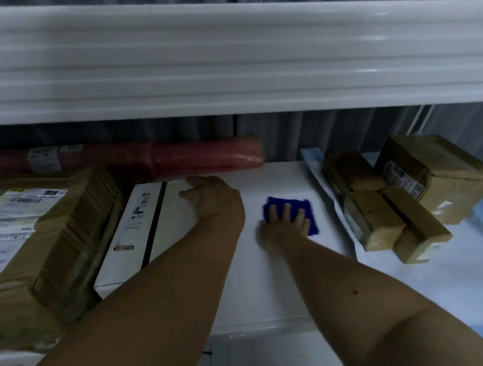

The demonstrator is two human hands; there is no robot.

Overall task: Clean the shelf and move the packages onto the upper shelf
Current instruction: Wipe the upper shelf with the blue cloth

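White shelf (271, 269) here, right hand (284, 228) flat with fingers spread on a blue cloth (291, 211). Left hand (213, 201), fingers loosely open, rests on the white box's (144, 233) far corner; the box's long axis runs away from me, brown packages (385, 208) right of the cloth.

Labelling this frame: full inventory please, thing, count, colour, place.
blue cloth: 1, blue, flat on shelf centre, under right hand
white box: 1, white with black stripe, left of centre
large brown package: 1, brown, labelled, far left
red roll: 1, red, along the back
small brown packages: about 5, brown, clustered right
lower shelf: 1, white, bears all of these
upper shelf: 1, white, above
curtain: grey, behind
left hand: rests on white box's far corner
right hand: presses cloth, fingers straight
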